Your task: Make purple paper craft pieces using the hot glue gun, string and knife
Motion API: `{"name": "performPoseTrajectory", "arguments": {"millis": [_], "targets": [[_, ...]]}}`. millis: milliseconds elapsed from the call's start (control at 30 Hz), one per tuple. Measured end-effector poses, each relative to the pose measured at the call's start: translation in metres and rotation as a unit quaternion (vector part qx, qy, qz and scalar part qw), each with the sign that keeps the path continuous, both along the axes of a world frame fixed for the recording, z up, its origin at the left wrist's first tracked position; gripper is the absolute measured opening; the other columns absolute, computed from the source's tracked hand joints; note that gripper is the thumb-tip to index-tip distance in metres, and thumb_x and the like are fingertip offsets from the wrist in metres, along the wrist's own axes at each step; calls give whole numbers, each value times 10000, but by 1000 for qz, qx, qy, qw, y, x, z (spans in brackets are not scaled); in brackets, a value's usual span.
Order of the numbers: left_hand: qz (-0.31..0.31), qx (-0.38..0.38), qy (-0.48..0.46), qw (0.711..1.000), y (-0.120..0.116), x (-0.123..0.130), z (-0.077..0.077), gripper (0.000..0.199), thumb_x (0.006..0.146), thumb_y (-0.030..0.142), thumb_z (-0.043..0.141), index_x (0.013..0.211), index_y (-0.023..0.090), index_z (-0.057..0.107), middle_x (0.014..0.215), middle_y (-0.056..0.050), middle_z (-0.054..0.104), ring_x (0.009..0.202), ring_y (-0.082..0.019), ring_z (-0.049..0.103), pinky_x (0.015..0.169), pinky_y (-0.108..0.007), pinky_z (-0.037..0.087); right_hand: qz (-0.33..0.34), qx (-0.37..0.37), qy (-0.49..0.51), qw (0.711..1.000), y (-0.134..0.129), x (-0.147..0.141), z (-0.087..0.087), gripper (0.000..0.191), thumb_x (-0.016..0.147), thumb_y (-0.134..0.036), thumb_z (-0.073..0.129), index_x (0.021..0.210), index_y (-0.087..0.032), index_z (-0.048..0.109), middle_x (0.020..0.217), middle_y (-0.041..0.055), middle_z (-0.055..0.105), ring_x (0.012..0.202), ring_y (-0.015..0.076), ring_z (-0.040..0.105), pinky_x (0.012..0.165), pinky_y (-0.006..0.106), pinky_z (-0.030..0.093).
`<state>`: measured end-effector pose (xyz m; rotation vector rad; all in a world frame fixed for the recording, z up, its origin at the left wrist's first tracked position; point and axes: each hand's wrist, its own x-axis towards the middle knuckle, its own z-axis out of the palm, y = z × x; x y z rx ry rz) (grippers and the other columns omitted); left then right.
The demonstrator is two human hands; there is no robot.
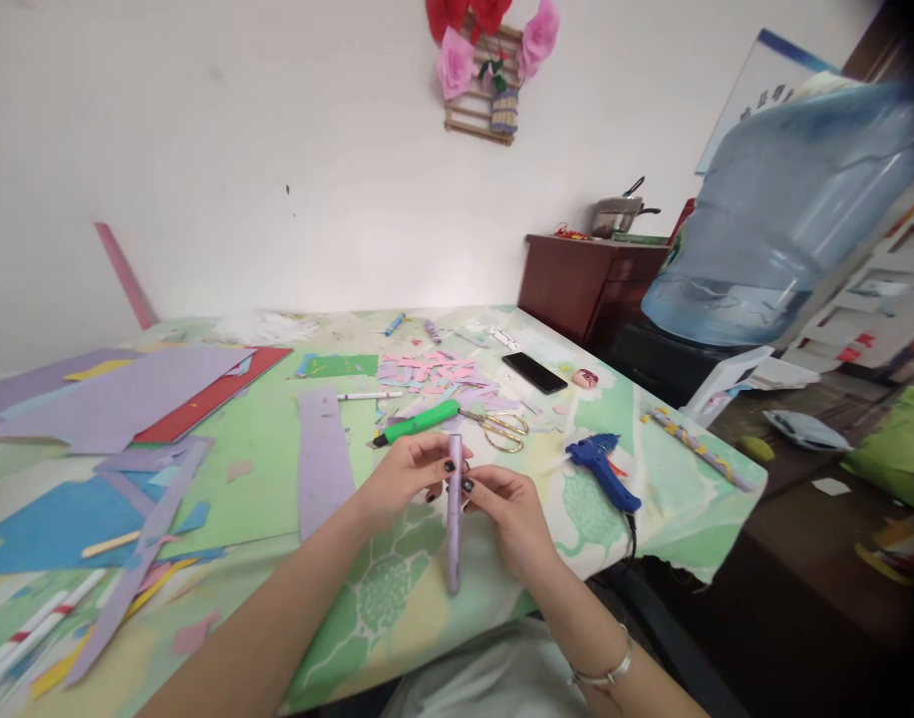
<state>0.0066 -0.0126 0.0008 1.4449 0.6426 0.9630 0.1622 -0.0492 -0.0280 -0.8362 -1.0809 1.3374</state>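
Head view: left hand and right hand both pinch a lilac stick between them near its far end, its long axis running back toward the wearer's lap.

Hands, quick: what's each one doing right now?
Left hand: closed, pinching the upright purple strip near its top.
Right hand: closed on the same strip, thumb slightly lower.

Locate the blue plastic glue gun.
In the head view, the blue plastic glue gun lies right of centre, between the right hand and the thin purple stick wound with yellow.
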Motion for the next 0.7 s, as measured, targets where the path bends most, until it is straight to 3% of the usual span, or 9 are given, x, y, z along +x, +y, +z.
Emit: {"name": "performPoseTrajectory", "arguments": {"millis": [200,500,700], "targets": [[-2,-9,3,1000,-2,3,-1,255,775,358,655,878,125,646,680,-26,594,502,-69,460,444,-185,322,33,-39,48,998,0,0,0,139,643,-254,764,741,-161,731,657,27,697,598,119,604,575,224,440],[-21,-30,-19,999,-4,5,1,236,762,336,672,837,116,629,653,-28,596,517,-98,529,460,-192,353,53,-28,53,997,-1,0,2,155,674,-279,743,756,-151,718,659,36,695,619,143,622,597,247,456],[-32,-26,-15,999,-5,5,1,214,784,322,655,851,122,621,652,-26,601,543,-118,573,475,-193,370,48,-37,57,997,0,1,2,114,657,-251,753,659,-149,702,610,21,676,565,109,576,594,237,446]]}}
